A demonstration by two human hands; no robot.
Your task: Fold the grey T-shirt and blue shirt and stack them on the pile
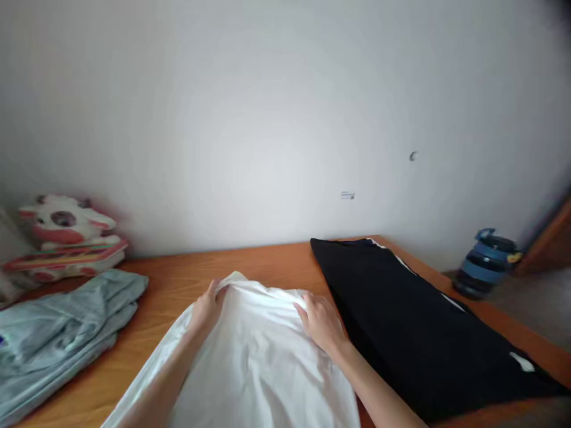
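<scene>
A white cloth garment (250,362) lies spread over the wooden table in front of me, wrinkled, its near end running out of view at the bottom. My left hand (207,309) grips its far left corner, with the fingers partly under the fabric. At the far right corner, my right hand (319,318) pinches the edge between thumb and fingers. The far edge stretches between both hands, slightly bunched. Which kind of garment it is, I cannot tell.
Black trousers with white side patches (401,321) lie flat on the right. A crumpled grey-blue garment (66,333) is at left. Behind it sits a cow-shaped toy keyboard (66,238). A blue bottle (484,264) stands far right by the wall (267,119). The wooden table (173,276) reaches the wall.
</scene>
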